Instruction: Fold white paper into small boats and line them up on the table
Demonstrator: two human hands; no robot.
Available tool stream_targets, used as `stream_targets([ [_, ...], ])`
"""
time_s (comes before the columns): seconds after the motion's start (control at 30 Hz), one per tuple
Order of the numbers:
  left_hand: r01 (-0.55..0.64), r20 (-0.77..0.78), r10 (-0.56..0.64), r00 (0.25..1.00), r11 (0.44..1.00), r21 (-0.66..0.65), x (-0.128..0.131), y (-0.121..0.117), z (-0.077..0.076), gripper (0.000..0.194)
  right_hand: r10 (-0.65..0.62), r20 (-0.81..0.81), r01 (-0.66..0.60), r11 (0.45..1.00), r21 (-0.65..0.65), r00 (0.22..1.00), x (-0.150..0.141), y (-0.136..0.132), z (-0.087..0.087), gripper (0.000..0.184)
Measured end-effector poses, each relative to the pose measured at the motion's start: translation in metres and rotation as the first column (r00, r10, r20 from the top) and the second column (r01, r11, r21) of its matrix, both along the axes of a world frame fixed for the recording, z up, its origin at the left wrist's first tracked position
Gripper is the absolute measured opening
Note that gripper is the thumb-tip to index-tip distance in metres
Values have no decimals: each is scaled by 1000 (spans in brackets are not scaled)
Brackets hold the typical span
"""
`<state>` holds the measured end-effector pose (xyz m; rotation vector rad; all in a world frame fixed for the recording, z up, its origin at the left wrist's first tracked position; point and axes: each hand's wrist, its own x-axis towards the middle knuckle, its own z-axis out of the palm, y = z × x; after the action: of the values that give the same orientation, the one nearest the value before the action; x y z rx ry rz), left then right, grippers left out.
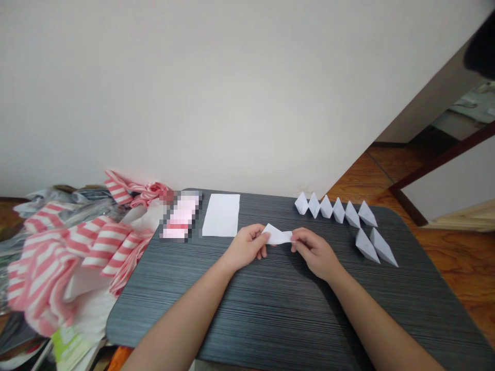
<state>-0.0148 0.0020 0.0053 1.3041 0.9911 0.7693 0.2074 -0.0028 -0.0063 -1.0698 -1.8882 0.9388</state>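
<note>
Both bare hands meet above the middle of the counter [278, 314], the left hand [247, 246] pinching one end of a partly folded white paper [275, 235] between thumb and fingers, the right hand [315, 252] gripping the opposite, narrower end in the same manner. The paper shows a raised triangular flap near the left thumb and lies between the two sets of fingertips. Lettering: a pixelated pink-and-white item [180, 214] at the counter's far left bears a red band, its detail masked; printing on a green-and-white packet [67, 345] at lower left is too blurred to read. Containers: clear plastic bags [83, 197] lie among the heap left of the counter, their greyish contents not identifiable. Counts: eight folded white pieces stand at the counter's right, comprising a far row of six [339, 210], set closely side by side, and a nearer pair [367, 246] just in front of the row's right end. One flat white rectangle of paper [221, 215] rests beside the pixelated item; whether it is a single sheet or a stack cannot be told. Red-and-white striped cloth [42, 293] covers much of the heap, and wooden flooring [460, 257] shows at right.
</note>
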Motion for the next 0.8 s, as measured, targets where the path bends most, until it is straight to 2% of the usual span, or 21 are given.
stream_targets([
  [0.2, 4, 9, -4, 1000, 1000, -16, 1, 0, -4, 26, 33, 17, -33, 999, 24, 999, -1, 0, 2, 16],
  [0.37, -11, 1, 11, 1000, 1000, -13, 2, -1, -7, 23, -19, 45, 15, 997, 73, 999, 0, 2, 1, 18],
  [0.63, -23, -2, 23, 1000, 1000, -9, 2, 1, -7, 22, -42, -81, 33, 994, -100, 996, 1, -1, -13, 14],
  [0.8, -23, -25, 24, 999, 1000, 2, 1, 1, -7, 19, -44, -5, 44, 999, -7, 999, 2, 1, -4, 4],
])
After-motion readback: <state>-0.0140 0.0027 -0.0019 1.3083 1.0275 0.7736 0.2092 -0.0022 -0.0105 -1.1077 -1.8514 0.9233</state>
